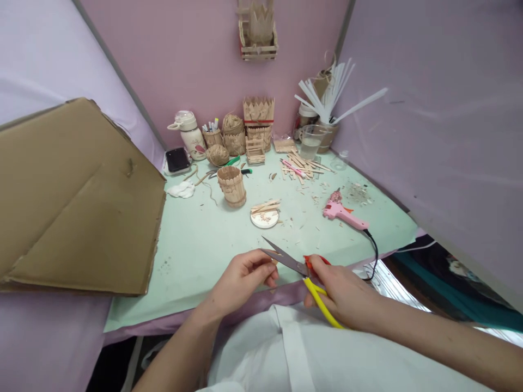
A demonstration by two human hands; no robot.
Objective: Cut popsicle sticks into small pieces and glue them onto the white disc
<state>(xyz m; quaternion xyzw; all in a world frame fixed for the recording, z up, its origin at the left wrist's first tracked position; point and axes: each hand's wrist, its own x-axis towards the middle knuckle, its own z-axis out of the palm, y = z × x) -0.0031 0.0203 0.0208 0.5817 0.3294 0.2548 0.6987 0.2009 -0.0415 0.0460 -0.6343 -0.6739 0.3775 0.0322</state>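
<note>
My right hand (347, 294) grips a pair of scissors (300, 269) with yellow and red handles, its blades parted and pointing left. My left hand (243, 277) is pinched closed right at the blade tips, holding a small wooden piece that its fingers mostly hide. Both hands hover over the near edge of the pale green table (196, 245), above my white clothing.
A pink glue gun (343, 213) with a black cord lies to the right. A stick-built cup (232, 186), a white dish of sticks (265, 216), loose craft sticks (300, 166), a glass (310, 141) and a phone (177, 159) stand farther back. Large cardboard (77, 201) covers the left.
</note>
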